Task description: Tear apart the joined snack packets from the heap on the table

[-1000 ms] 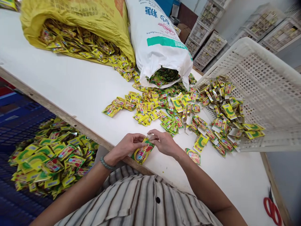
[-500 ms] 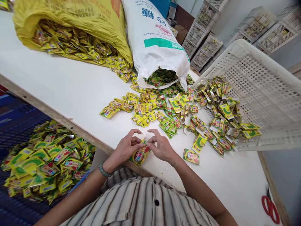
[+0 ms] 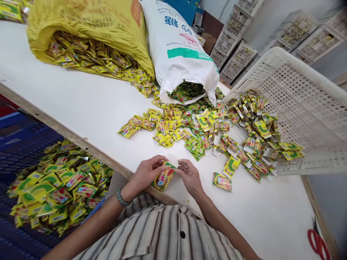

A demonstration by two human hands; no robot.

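Near the table's front edge, a small yellow-green box (image 3: 164, 177) with a white flap raised at its top is between my hands. The fingers of my left hand (image 3: 145, 174) pinch its upper left side. My right hand (image 3: 189, 177) has its thumb and index finger closed on the upper right corner by the flap. Beyond my hands lie small yellow and green packets (image 3: 162, 126). Another box (image 3: 222, 181) lies flat to the right of my right hand. Several more boxes (image 3: 252, 144) are heaped further right, some with open flaps.
A yellow sack (image 3: 89, 21) and a white sack (image 3: 184, 61) spill packets at the back. A white basket (image 3: 303, 90) lies tipped at the right. Red scissors (image 3: 318, 243) lie at lower right. Below the table edge, a blue crate (image 3: 21, 144) is filled with boxes.
Both hands have moved slightly down, and their fingers have drawn in from a wider arch. The white flap shows more clearly. The view has shifted slightly.
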